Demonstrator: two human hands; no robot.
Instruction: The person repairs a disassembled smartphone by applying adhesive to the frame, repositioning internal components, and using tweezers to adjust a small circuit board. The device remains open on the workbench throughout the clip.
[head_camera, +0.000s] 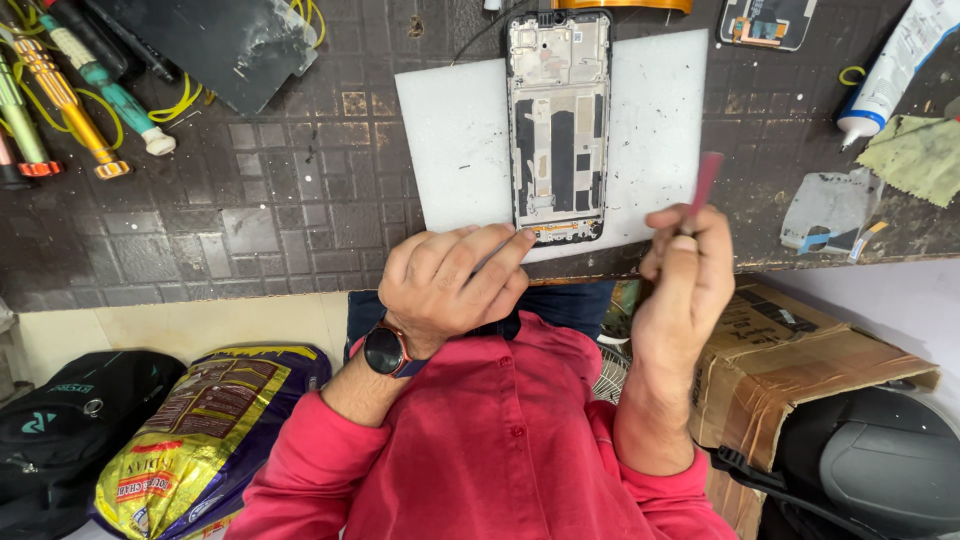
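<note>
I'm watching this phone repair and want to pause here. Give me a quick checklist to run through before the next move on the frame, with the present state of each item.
1. Phone frame lies flat on the white mat: ok.
2. Left hand steadies the frame's bottom edge: ok, its fingertips rest at the lower end.
3. Left hand holds a thin tool: cannot tell, only a dark sliver shows by the fingers.
4. Right hand grips the red tool: ok, pinched upright, tip blurred.
5. Red tool clear of the frame: ok, it is raised off to the side.
6. Glue tube capped: cannot tell.
</note>
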